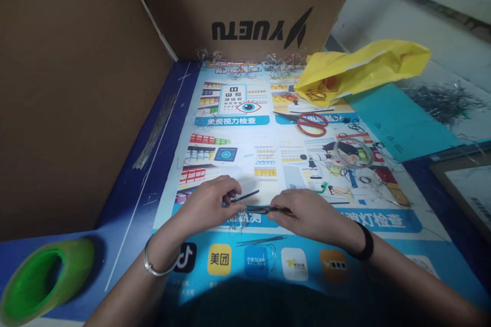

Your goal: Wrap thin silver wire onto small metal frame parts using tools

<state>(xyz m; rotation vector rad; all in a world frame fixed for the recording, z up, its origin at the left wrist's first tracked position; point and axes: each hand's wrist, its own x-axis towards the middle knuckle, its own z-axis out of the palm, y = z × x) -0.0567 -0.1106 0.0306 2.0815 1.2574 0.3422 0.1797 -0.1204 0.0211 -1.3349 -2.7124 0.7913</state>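
Observation:
My left hand point(215, 203), a silver bangle on its wrist, is closed in a pinch around a small tangle of thin wire point(240, 219). A short dark rod point(247, 195) pokes out from its fingers. From the right, my right hand point(301, 210), with a black wristband, is wrapped round a narrow metal tool that looks like pliers point(284, 210). The tool's dark tip reaches the wire at my left fingertips. Several thin dark rods point(261, 240) lie on the printed sheet point(215, 237) just below both hands.
Red-handled scissors point(312, 123) and a clear ring point(353, 153) lie beyond my right hand. A yellow bag point(364, 71) and a wire pile point(445, 104) are at the right. Wire lengths point(155, 135) lie left. Green tape point(48, 281) stands near left; cardboard point(245, 0) rises behind.

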